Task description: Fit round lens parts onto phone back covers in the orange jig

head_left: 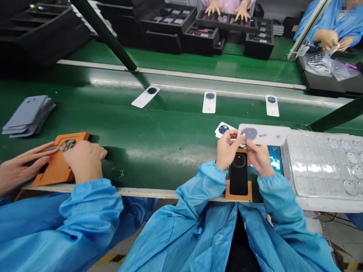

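My left hand and my right hand together pinch a white film card with a dark round lens print, held flat above the belt. Under it lies a black phone back seated in an orange jig at the near edge. A small pile of similar white cards lies just beyond my left hand.
A clear blister tray of round parts sits to my right. Three white cards ride the green conveyor. At the left a co-worker's hands press on another orange jig; grey covers are stacked beyond. Black trays and other people's hands line the far side.
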`<state>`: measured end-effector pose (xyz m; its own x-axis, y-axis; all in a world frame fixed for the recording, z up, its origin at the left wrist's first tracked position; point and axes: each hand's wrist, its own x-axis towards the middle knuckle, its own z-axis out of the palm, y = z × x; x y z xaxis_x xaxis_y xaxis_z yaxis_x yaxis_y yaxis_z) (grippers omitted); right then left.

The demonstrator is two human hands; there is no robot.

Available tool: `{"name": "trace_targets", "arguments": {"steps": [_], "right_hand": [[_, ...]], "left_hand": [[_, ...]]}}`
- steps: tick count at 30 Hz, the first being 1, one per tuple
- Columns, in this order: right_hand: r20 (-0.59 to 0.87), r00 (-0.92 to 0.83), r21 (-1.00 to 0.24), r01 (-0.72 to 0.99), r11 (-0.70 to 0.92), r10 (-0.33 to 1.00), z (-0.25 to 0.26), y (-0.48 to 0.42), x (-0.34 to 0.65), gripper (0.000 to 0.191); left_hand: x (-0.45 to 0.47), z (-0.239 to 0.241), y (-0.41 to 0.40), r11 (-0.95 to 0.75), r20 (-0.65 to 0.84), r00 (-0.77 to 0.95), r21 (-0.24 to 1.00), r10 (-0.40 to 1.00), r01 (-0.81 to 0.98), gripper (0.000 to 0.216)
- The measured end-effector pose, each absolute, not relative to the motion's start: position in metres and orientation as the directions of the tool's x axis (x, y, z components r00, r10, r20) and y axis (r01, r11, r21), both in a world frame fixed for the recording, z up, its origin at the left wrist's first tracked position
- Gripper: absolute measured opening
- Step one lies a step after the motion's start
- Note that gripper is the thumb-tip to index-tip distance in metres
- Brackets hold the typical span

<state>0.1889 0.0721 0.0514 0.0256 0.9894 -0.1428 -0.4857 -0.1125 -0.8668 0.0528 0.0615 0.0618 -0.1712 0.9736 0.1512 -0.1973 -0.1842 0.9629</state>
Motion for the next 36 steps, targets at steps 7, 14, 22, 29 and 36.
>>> {"name": "trace_targets", "arguments": {"steps": [7,14,22,29,36], "right_hand": [[-0.132,0.053,-0.990,-0.055,-0.129,0.990,0.044,0.201,0.186,0.032],[-0.095,0.286,-0.746,0.614,-0.259,0.954,0.042,0.251,0.259,0.028],[-0.212,0.435,-0.371,0.793,-0.484,0.875,0.067,0.306,0.343,0.037],[0.041,0.313,-0.402,0.875,-0.271,0.949,0.082,0.281,0.350,0.024],[0.336,-0.320,-0.270,0.868,0.416,0.886,0.098,0.115,0.293,0.026]], "left_hand": [[0.032,-0.001,0.111,-0.102,0.116,-0.172,0.991,0.978,0.089,0.027],[0.031,-0.025,0.106,-0.192,0.227,-0.172,0.961,0.959,0.197,0.022],[0.031,-0.028,0.110,-0.408,0.469,-0.096,0.838,0.878,0.363,0.021],[0.024,-0.028,0.113,-0.497,0.592,-0.080,0.736,0.802,0.460,0.019],[0.020,0.015,0.093,-0.512,0.696,0.118,0.391,0.708,0.765,0.055]]}}
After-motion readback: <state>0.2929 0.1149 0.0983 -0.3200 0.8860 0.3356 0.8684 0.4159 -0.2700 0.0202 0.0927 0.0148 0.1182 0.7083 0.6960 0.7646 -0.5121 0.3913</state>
